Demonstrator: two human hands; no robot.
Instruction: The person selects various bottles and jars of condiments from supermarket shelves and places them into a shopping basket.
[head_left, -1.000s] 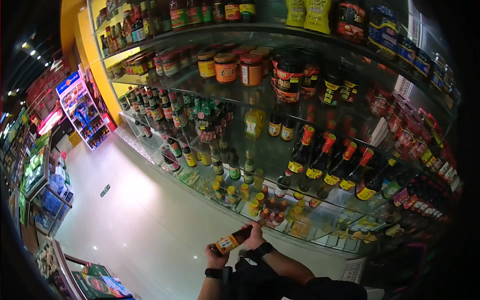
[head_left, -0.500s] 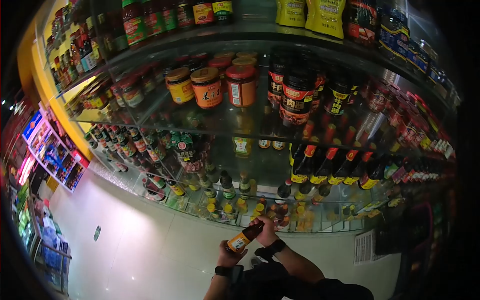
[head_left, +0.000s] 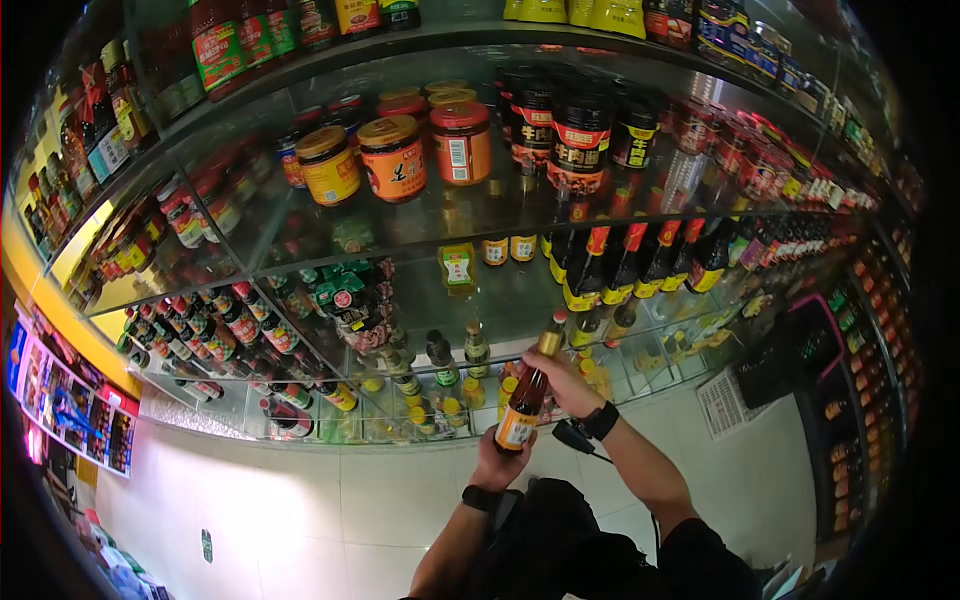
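Observation:
A dark brown sauce bottle (head_left: 527,393) with a gold neck wrap and an orange-and-white label is tilted in front of the glass shelves, neck toward the shelf. Its base rests in my left hand (head_left: 500,460), whose fingers close around the bottom. My right hand (head_left: 562,382) grips the upper part just under the gold neck; some of its fingers are hidden behind the glass. Beyond the neck, on the lower shelves, stand dark bottles with red necks and yellow labels (head_left: 583,280) and a small green-capped bottle (head_left: 440,357).
Above sit orange-labelled jars (head_left: 393,160) and black beef sauce jars (head_left: 580,145) on a glass shelf (head_left: 420,240). Slanted rows of bottles (head_left: 235,320) fill the left side. Pale tiled floor (head_left: 390,500) lies below, and a dark rack (head_left: 840,450) stands at right.
Both hands have lifted the bottle up and closer to the shelves, turning it more upright with its gold neck now showing. The view has shifted, so the shelves appear farther left.

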